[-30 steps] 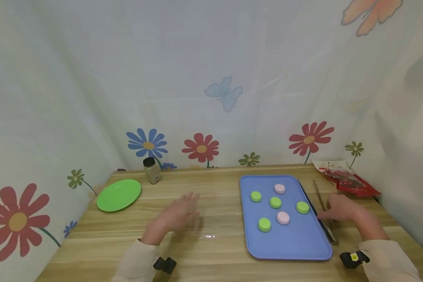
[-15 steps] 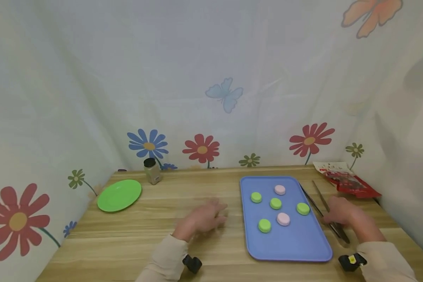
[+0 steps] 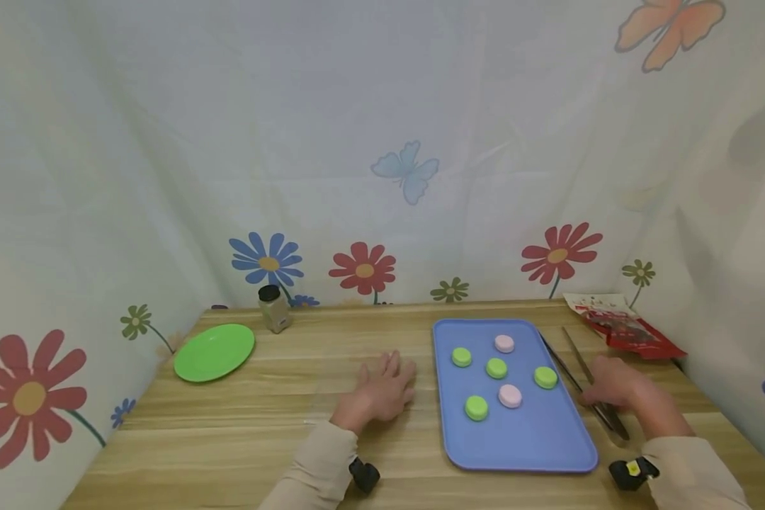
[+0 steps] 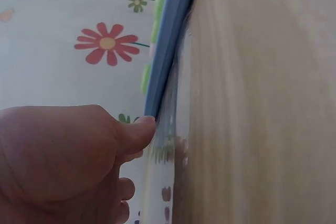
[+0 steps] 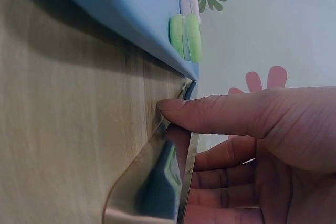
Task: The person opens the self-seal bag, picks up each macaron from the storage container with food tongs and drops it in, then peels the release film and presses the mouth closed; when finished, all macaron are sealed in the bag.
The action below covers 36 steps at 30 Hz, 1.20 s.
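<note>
Right of the blue tray (image 3: 529, 443), the right hand (image 3: 618, 382) holds metal tongs (image 3: 615, 419) lying on the table, their two arms spread apart. In the right wrist view the thumb and fingers of the right hand (image 5: 247, 140) grip the tongs (image 5: 142, 182) from both sides. The left hand (image 3: 385, 389) rests on the table left of the tray with fingers spread, holding nothing. On the tray lie several green macarons (image 3: 476, 407) and two pink macarons (image 3: 510, 396).
A green plate (image 3: 214, 353) lies at the back left, beside a jar with a black lid (image 3: 275, 309). A red and white packet (image 3: 625, 326) lies at the back right. A patterned curtain (image 3: 331, 142) hangs behind the wooden table (image 3: 229, 453).
The left hand has moved right toward the tray and come to rest on the table. The tongs' arms have spread apart, their near end shifting slightly right with the right hand.
</note>
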### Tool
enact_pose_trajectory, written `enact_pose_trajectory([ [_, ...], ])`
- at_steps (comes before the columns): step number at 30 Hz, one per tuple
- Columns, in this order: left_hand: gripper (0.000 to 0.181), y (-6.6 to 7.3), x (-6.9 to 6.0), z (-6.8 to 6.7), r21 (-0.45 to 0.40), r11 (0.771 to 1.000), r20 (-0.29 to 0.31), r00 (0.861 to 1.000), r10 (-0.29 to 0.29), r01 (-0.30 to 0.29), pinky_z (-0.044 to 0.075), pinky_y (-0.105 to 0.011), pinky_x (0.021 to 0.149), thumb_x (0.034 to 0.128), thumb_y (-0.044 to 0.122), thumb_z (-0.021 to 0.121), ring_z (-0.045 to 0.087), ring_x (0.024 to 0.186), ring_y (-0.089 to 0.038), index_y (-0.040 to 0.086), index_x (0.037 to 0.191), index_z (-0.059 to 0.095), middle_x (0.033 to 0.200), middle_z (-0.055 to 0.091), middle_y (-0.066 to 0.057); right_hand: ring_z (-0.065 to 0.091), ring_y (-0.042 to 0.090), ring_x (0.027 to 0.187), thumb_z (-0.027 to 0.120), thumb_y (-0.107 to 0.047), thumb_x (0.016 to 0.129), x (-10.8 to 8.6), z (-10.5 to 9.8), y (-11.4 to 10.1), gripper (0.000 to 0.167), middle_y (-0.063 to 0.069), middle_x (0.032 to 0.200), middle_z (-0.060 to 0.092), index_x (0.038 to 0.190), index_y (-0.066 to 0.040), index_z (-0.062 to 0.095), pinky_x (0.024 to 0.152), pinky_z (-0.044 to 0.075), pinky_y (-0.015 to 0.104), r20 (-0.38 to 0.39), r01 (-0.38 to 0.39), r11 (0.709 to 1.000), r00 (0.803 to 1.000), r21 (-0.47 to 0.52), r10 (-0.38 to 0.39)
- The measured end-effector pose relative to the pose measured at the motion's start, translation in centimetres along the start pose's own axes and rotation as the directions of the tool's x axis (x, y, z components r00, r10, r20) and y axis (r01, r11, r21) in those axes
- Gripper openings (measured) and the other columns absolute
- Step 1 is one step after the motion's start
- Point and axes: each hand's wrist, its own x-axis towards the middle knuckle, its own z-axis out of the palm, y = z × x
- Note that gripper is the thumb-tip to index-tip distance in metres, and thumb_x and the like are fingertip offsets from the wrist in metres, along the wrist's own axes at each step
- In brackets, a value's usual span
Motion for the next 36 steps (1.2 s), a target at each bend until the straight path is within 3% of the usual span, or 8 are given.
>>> enact_pose_trajectory([
  [8,0.056,0.48,0.24,0.63,0.011,0.999,0.023,0.999,-0.033,0.033,0.009,-0.069,0.115,0.1078,0.035,0.042,0.008,0.152,-0.029,0.014,0.158,0.029,0.165,0.012,-0.018,0.054,0.022,0.067,0.078,-0.019,0.079,0.38,0.06,0.24,0.036,0.009,0.075,0.054,0.086,0.007,0.055,0.059,0.047,0.034,0.014,-0.011,1.000,1.000,0.007,0.011],
  [16,0.061,0.51,0.54,0.65,-0.099,0.995,0.022,1.000,-0.020,0.022,0.006,-0.067,0.116,0.1065,0.041,0.044,0.005,0.153,-0.030,0.010,0.158,0.030,0.165,0.011,-0.018,0.055,0.022,0.064,0.079,-0.019,0.079,0.30,-0.21,0.16,0.035,0.009,0.073,0.054,0.084,0.006,0.054,0.056,0.047,0.033,0.003,-0.003,1.000,1.000,0.004,0.003],
  [30,0.051,0.77,0.64,0.74,-0.083,0.996,0.027,0.999,-0.028,0.030,0.014,-0.070,0.114,0.1082,0.034,0.041,0.016,0.151,-0.034,0.014,0.155,0.038,0.164,0.020,-0.016,0.055,0.020,0.063,0.079,-0.018,0.080,0.08,-0.01,0.26,0.034,0.008,0.073,0.053,0.083,0.003,0.053,0.055,0.047,0.031,0.000,-0.003,1.000,1.000,0.028,0.003],
  [36,0.047,0.83,0.63,0.96,-0.125,0.992,0.025,0.999,-0.030,0.033,0.009,-0.071,0.113,0.1086,0.035,0.038,0.013,0.151,-0.036,0.023,0.154,0.042,0.165,0.018,-0.017,0.055,0.021,0.065,0.079,-0.020,0.080,0.14,-0.01,0.36,0.036,0.009,0.075,0.054,0.085,0.005,0.054,0.056,0.047,0.032,0.013,-0.018,0.999,1.000,0.036,0.017],
])
